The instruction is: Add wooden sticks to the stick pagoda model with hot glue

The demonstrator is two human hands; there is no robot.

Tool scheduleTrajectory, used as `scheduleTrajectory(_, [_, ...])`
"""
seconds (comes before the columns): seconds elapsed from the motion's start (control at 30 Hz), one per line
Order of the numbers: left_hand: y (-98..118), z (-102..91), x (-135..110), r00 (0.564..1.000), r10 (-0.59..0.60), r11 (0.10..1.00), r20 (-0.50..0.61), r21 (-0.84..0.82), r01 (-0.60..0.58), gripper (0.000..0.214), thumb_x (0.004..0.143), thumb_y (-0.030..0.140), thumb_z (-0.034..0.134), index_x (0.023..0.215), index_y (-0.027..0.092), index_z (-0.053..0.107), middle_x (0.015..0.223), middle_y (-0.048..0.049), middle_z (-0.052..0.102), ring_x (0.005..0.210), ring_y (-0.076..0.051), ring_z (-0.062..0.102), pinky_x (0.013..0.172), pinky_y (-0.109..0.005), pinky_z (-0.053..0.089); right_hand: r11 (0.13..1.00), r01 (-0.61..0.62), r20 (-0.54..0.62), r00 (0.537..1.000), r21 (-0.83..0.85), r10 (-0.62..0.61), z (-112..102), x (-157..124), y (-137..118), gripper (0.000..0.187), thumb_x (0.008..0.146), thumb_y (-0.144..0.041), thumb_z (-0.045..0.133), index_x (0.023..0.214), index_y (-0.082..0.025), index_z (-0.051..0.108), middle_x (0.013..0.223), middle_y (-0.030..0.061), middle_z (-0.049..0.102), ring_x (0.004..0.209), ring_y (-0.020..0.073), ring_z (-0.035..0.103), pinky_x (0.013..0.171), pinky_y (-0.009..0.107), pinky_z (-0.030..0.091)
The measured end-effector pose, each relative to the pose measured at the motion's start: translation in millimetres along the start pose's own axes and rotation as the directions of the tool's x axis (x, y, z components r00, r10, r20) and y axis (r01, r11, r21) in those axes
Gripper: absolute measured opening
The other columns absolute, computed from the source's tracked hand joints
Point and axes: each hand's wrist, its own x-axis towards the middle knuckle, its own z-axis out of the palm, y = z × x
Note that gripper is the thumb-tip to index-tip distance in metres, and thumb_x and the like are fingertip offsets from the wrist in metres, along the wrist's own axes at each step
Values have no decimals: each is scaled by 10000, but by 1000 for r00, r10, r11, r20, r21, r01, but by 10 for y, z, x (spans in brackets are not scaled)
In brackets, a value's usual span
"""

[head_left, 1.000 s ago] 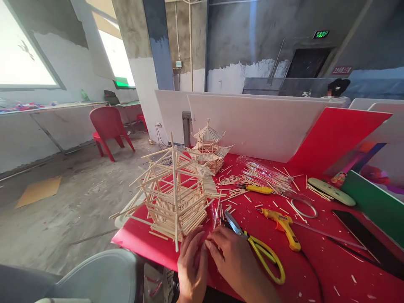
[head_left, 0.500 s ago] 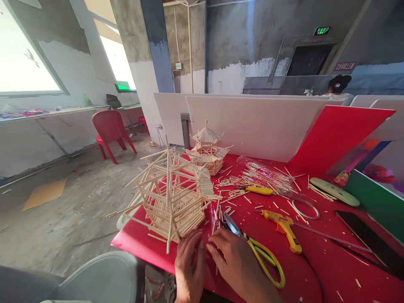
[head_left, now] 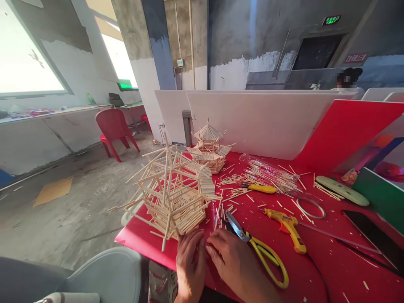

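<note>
Seemingly fine handwork beside the stick frame (head_left: 181,206) | frame: tabletop (head_left: 299,273) near-left corner | left hand (head_left: 190,256), right hand (head_left: 229,259): fingers curled, grip contents cannot be told | next move likely calls for clearing projecting sticks

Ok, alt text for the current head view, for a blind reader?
A person's hands are close together at the near edge of a red table, before an open stick framework; a roofed stick pagoda stands behind, and scissors and a glue gun lie to the right.

Red table (head_left: 341,275) lower right; stick frame (head_left: 179,206), pagoda (head_left: 208,157) near centre; scissors (head_left: 248,237), glue gun (head_left: 288,221) right (loose sticks (head_left: 232,180) scattered about)
</note>
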Motion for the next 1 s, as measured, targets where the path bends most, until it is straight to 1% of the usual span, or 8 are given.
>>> scheduleTrajectory(0.13, [1,6,-17,1000,20,1000,7,-21,-20,259,895,105,564,1075,229,703,1066,-68,747,1046,-231,682,921,-389,554,1000,-13,24,1000,0,13,-12,4,-26,199,946,-153,504,953,-226,689,956,27,667,907,199,644,812,318,485])
scheduleTrajectory(0.3, [3,4,-18,1000,28,999,-4,-42,-28,250,899,91,563,1062,225,698,1053,-68,744,1026,-219,686,897,-370,570,999,-38,48,998,25,37,-40,12,-33,221,969,-195,487,995,-240,701,993,22,672,947,190,637,854,311,471])
scheduleTrajectory(0.43, [38,-3,18,1000,8,999,-6,-39,-9,244,898,106,585,1067,233,706,1052,-64,746,1018,-218,689,894,-362,573,999,-29,28,999,20,28,-56,20,-12,242,976,-185,469,987,-237,705,985,26,670,943,182,633,852,306,465])
scheduleTrajectory(0.6, [107,-3,81,1000,-16,998,-15,-63,15,236,897,108,600,1064,234,708,1031,-61,746,981,-204,695,853,-327,582,1000,-19,21,1000,10,19,-71,3,19,239,940,-137,495,996,-239,703,997,24,676,916,191,641,808,315,474])
scheduleTrajectory(0.8, [206,4,85,999,-52,994,-12,-98,51,194,902,122,593,1009,218,723,995,-68,751,931,-203,704,814,-319,586,1000,25,3,1000,16,-25,-40,-51,62,236,946,-147,492,1017,-235,699,1040,43,687,951,199,647,826,314,472])
scheduleTrajectory(0.9, [239,0,79,997,-79,991,-11,-106,77,183,904,127,592,989,215,728,972,-65,754,912,-201,707,802,-313,587,999,32,14,999,9,-32,-47,-63,67,232,948,-155,492,1021,-237,696,1019,41,686,934,200,649,811,316,475])
scheduleTrajectory(1.0, [268,-6,98,998,-67,992,-7,-109,66,177,900,120,598,976,217,726,944,-59,755,891,-194,707,793,-301,582,999,38,28,999,-4,-38,-86,-59,64,227,951,-160,490,1025,-239,690,987,31,683,917,198,649,789,314,477])
